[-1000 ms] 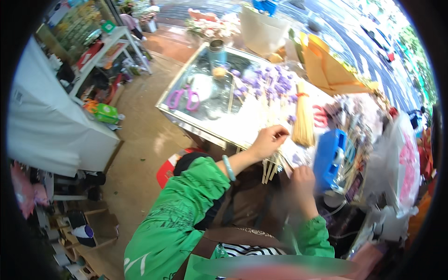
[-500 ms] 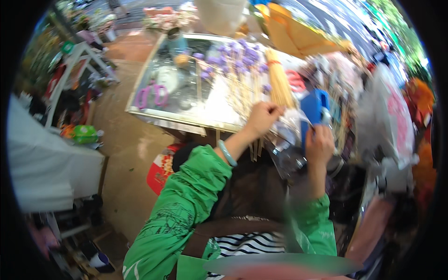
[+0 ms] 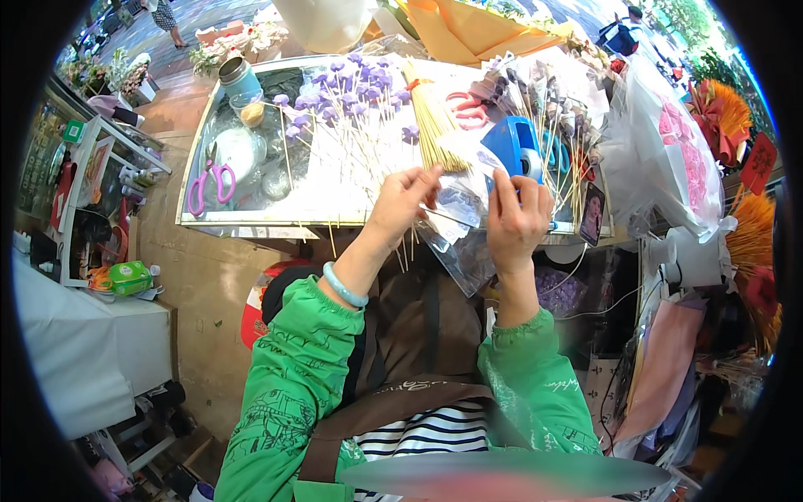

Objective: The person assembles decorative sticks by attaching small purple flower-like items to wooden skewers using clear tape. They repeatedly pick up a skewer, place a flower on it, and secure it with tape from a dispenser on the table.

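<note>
Pinching a small clear plastic sleeve (image 3: 456, 205) between both hands, I hold it just above the table's near edge — my left hand (image 3: 406, 201) grips its left side, fingers curled; my right hand (image 3: 514, 217) clamps its right side. At twelve o'clock lies the bundle of wooden sticks (image 3: 435, 125); the blue tape dispenser (image 3: 514, 146) sits at one o'clock, the pink scissors (image 3: 209, 184) at nine — on the glass table (image 3: 251, 219).
</note>
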Demonstrator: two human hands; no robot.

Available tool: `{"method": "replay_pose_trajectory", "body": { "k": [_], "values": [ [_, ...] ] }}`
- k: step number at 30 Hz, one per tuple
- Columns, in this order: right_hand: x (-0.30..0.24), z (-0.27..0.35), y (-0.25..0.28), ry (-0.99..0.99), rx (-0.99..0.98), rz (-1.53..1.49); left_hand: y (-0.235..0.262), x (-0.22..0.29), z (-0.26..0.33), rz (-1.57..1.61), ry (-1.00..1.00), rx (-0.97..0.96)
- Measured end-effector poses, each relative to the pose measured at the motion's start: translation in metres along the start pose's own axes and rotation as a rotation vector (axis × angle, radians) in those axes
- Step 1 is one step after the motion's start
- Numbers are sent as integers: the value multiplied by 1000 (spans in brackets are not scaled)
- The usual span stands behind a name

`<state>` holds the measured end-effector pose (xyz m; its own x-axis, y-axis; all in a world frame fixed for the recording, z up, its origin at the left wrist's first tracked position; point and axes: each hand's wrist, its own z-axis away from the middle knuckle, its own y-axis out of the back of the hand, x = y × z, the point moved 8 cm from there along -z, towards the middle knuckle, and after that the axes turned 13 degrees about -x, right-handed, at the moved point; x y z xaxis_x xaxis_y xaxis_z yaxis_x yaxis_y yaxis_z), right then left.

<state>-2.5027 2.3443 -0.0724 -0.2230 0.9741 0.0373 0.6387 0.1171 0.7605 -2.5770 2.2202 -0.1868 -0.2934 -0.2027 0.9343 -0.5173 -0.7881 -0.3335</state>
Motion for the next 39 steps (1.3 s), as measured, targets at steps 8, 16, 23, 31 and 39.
{"method": "replay_pose_trajectory", "body": {
  "k": [8, 16, 23, 31, 39],
  "values": [
    [-61, 29, -10, 272, 32, -259, 11, 10, 18, 442, -246, 117],
    [-43, 36, -7, 113, 16, -330, 14, 20, 13, 329, -264, 99],
    [-7, 33, -25, -300, -2, -815, -12, 16, 21, 193, -71, -185],
    [12, 56, -89, -789, -148, -1934, -10, -9, 17, 226, 38, -135],
    [-4, 41, -15, -162, 21, -572, 12, -6, 13, 260, -94, 50]
  ]
}}
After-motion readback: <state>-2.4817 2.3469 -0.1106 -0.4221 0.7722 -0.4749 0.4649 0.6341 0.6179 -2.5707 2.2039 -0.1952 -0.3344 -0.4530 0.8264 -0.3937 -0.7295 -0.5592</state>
